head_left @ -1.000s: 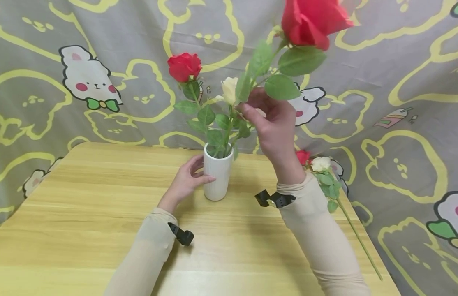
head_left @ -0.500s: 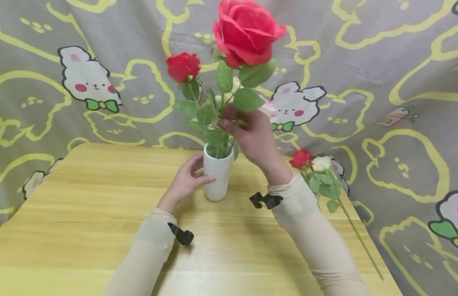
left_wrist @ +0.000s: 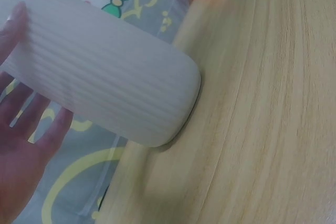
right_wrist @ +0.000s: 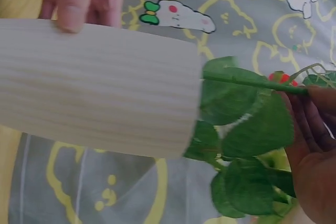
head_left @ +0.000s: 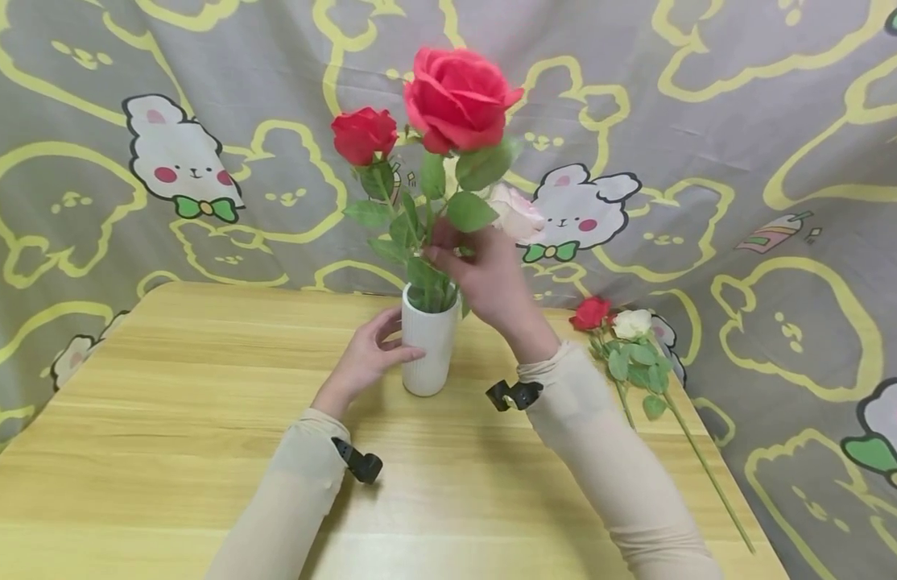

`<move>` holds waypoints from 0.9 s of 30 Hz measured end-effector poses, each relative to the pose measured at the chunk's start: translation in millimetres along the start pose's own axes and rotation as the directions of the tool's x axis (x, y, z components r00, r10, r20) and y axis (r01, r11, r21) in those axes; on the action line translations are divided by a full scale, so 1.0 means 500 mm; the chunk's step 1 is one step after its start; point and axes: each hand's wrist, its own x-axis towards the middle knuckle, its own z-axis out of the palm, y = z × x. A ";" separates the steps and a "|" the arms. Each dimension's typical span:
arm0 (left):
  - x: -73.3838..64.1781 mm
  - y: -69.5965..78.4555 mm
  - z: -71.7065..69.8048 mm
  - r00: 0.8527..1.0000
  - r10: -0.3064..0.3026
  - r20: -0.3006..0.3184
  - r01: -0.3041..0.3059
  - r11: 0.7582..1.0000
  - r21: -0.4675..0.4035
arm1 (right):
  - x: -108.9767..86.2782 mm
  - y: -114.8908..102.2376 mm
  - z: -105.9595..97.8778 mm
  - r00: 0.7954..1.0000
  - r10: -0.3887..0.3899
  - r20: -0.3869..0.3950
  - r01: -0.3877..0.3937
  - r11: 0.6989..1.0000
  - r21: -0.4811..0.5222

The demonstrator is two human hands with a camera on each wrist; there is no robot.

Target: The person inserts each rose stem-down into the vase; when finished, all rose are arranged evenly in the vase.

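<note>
A white ribbed vase [head_left: 428,354] stands upright on the table, and my left hand [head_left: 365,354] holds its side with thumb and fingers around it. Above the rim, my right hand [head_left: 492,274] pinches the stem of a large red rose [head_left: 459,101]. That green stem [right_wrist: 252,82] runs into the vase's mouth in the right wrist view; its lower end is hidden inside. Also in the vase are a smaller red rose [head_left: 363,135] and, behind my right hand, a pale pink rose [head_left: 517,213]. A cream rose is mostly covered by the large one.
On the table's right side lie another red rose [head_left: 590,312] and a white rose [head_left: 632,324], their stems pointing toward me. A patterned grey curtain [head_left: 274,242] hangs behind the wooden table [head_left: 166,403].
My right hand has brought the large red rose left over the vase and then lowered it, its stem now in the mouth. The left hand has stayed on the vase.
</note>
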 end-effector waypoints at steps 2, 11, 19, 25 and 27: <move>0.001 0.001 0.001 1.000 0.006 0.007 -0.006 1.000 0.000 | -0.004 0.009 0.003 1.000 0.027 0.013 -0.027 1.000 0.010; 0.001 0.003 0.000 1.000 0.009 0.017 -0.009 1.000 -0.003 | -0.022 0.037 0.014 0.995 0.043 0.094 -0.039 0.998 -0.048; -0.001 0.010 0.000 1.000 -0.003 0.026 0.002 0.999 0.035 | -0.029 0.050 0.027 0.989 0.054 0.135 -0.041 0.994 -0.099; -0.012 0.060 0.006 0.999 -0.032 0.032 0.031 0.999 0.045 | -0.028 0.054 0.032 0.980 0.082 0.181 -0.056 0.988 -0.143; -0.012 0.059 0.005 0.999 -0.034 0.033 0.033 0.999 0.031 | -0.028 0.055 0.032 0.975 0.100 0.198 -0.065 0.982 -0.179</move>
